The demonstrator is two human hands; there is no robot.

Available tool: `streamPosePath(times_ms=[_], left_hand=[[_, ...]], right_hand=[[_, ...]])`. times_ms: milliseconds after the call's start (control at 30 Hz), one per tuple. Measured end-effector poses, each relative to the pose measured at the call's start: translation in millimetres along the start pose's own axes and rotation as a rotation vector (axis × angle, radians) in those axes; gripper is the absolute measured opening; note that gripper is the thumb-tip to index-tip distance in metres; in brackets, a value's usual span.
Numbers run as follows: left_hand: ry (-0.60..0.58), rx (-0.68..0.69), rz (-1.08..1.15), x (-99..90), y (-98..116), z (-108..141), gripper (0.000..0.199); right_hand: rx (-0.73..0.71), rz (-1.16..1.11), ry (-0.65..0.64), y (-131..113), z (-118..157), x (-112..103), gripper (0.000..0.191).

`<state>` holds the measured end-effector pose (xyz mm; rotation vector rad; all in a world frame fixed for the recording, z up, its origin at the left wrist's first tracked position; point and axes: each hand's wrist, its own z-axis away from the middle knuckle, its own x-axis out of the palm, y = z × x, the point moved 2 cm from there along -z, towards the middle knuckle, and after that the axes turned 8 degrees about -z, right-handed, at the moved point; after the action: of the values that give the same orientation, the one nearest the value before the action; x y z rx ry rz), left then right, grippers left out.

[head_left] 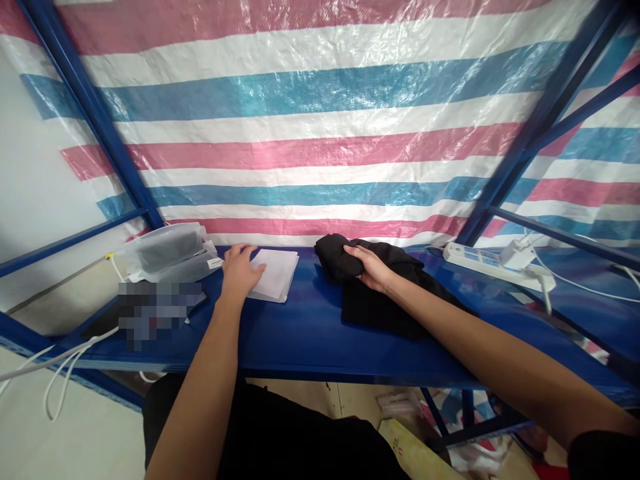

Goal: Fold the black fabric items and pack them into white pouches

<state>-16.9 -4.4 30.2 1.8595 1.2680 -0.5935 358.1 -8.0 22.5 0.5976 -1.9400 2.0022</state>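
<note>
My right hand [369, 267] is closed on a bunched part of a black cloth garment [387, 310], whose rest lies spread on the blue shelf [295, 343]. Its exact kind I cannot make out. My left hand [241, 270] is open, fingers spread, at the left edge of a stack of white paper [274, 275]. Whether the fingertips touch the paper is unclear. Just left of that hand sit grey-white plastic bags [173, 253], piled together.
A white power strip [493, 265] with plugs and cables lies at the right end. Blue metal posts [95, 127] frame the shelf, and a striped plastic sheet [320, 127] hangs behind. White cables [63, 363] dangle at the left. Below, a yellow box [413, 450] is on the floor.
</note>
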Motion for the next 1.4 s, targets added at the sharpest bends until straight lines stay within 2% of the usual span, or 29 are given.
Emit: streamPosePath(times_ms=[67,133,200,267,333,400,500,600,700,800,967,1033,1067,1133,1233,1267,1300,1333,1400], left_hand=[[-0.008,0.162,0.224,4.0,29.4,6.6,0.051],[-0.121,0.253,0.451,10.5,57.6,14.4,0.066],[-0.211,0.322,0.592,15.0,79.7,21.5,0.078],[-0.253,0.367,0.646,15.6,93.2,26.2,0.072],[-0.272,0.35,0.638,12.9,99.2,27.9,0.058],[-0.291,0.295,0.619,8.5,101.1,28.0,0.048],[-0.276,0.217,0.635,1.6,102.5,27.7,0.04],[-0.24,0.116,0.677,-1.3,103.0,27.2,0.045],[-0.291,0.042,0.731,0.2,102.7,26.4,0.049],[-0.444,0.006,0.862,1.8,101.5,26.8,0.045],[-0.942,-0.119,1.053,2.5,99.1,35.5,0.064],[-1.017,-0.14,1.067,2.5,98.9,37.3,0.068],[-1.002,-0.13,1.061,2.7,99.0,36.9,0.067],[-0.861,-0.089,1.027,3.5,99.2,33.6,0.061],[-0.437,0.023,0.897,2.9,99.4,27.0,0.048],[-0.33,0.068,0.841,2.8,100.2,26.2,0.043],[-0.278,0.109,0.807,3.4,101.6,26.4,0.04],[-0.281,0.14,0.804,4.9,103.4,27.5,0.039],[-0.395,0.166,0.871,9.8,107.9,31.4,0.043]], right_hand=[[0.059,-0.013,-0.069,2.3,4.4,8.2,0.026],[0.104,-0.032,-0.152,5.3,9.2,16.7,0.028],[0.141,-0.023,-0.22,8.3,14.1,23.5,0.03],[0.193,0.014,-0.256,10.5,18.7,27.4,0.033],[0.229,0.076,-0.243,10.6,22.2,28.3,0.037],[0.202,0.148,-0.195,8.0,23.7,27.2,0.041],[0.019,0.232,-0.149,0.6,22.6,25.6,0.043],[-0.159,0.269,-0.147,-4.8,19.7,25.4,0.046],[-0.266,0.236,-0.12,-6.4,16.7,24.8,0.048],[-0.334,0.209,-0.065,-7.1,14.7,23.7,0.049],[-0.304,0.165,-0.036,-9.2,15.3,23.7,0.057],[-0.282,0.166,-0.051,-9.6,16.1,24.5,0.056],[-0.283,0.177,-0.06,-9.7,16.3,24.9,0.055],[-0.322,0.234,-0.069,-10.0,16.5,25.2,0.055],[-0.455,0.474,-0.03,-11.3,18.4,26.2,0.06],[-0.512,0.584,-0.003,-11.9,20.5,27.4,0.062],[-0.566,0.691,0.02,-12.6,23.7,29.6,0.064],[-0.608,0.783,0.024,-12.9,27.8,32.7,0.067],[-0.666,0.919,-0.053,-12.9,38.8,42.2,0.076]])
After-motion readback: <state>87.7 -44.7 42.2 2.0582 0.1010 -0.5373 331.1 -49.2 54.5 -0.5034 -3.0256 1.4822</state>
